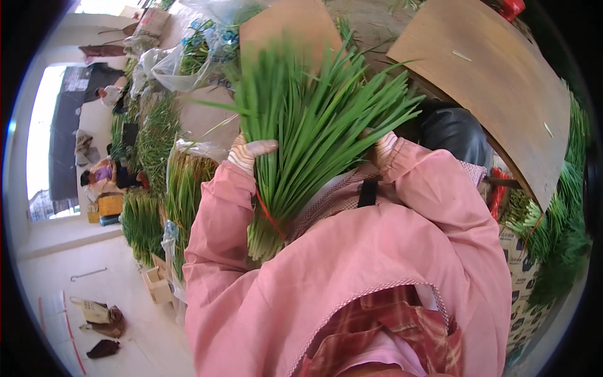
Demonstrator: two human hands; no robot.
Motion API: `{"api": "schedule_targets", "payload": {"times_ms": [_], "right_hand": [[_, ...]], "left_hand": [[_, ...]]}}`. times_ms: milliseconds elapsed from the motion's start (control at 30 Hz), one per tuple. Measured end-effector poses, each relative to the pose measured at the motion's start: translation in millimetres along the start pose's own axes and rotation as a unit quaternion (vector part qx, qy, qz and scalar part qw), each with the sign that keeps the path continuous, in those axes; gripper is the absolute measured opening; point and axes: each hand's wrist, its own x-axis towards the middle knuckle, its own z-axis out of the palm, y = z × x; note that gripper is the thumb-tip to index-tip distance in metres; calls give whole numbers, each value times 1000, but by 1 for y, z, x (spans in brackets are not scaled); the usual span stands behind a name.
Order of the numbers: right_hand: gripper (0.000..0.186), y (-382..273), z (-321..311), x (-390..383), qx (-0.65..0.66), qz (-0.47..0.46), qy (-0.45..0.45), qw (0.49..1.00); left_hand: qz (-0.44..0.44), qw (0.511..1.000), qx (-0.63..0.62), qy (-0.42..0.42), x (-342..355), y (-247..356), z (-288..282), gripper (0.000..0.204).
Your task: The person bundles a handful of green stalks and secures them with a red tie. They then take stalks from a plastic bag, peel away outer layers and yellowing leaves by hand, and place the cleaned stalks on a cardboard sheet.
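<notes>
closest to my view is the pink smock (pixel 352 251), its sleeves running forward to both hands. the left hand (pixel 249 152), with a striped cuff, is at the left side of the bunch of long green leaves (pixel 314 125); its fingers are curled in on the bunch, the thumb laid across the stems. the right hand (pixel 382 149) is at the other side, mostly behind the leaves, so i cannot tell how far its fingers are closed. the bunch leans between the two forearms, pale stem ends low against the smock, green tips fanned up and away, the upper left ones blurred. a red band (pixel 269 217) crosses the lower stems.

on my left, tall green bundles (pixel 188 182) crowd the left sleeve, leaving a tight margin. on my right, a black rounded thing (pixel 455 132) sits just past the right sleeve, close under the edge of the counter (pixel 490 94). that edge slants down to the right, and the rightmost leaf tips come near it; past it the counter spreads wide and flat, with pale scraps on it. ahead, a brown board (pixel 282 25) is partly hidden by the leaves, and a gap separates it from the counter. farther out at left lie a clear plastic bag (pixel 166 72) and, by the windows, two people (pixel 103 176).
</notes>
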Motion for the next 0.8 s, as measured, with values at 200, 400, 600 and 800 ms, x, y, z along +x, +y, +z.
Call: {"api": "schedule_targets", "payload": {"times_ms": [200, 400, 600, 800], "right_hand": [[42, 1, 4, 9, 119, 65, 192, 972], [51, -53, 35, 10, 155, -53, 172, 971], [38, -100, -38, 15, 32, -24, -240, 970], [72, -60, 61, -38, -393, 33, -133, 909]], "left_hand": [[37, 985, -134, 104, -42, 3, 6, 49], [86, 975, -160, 128, -62, 17, 19, 50], [132, 949, -73, 276, -67, 76, -3, 40], [225, 932, -172, 226, -2, 155, -3, 27]]}}
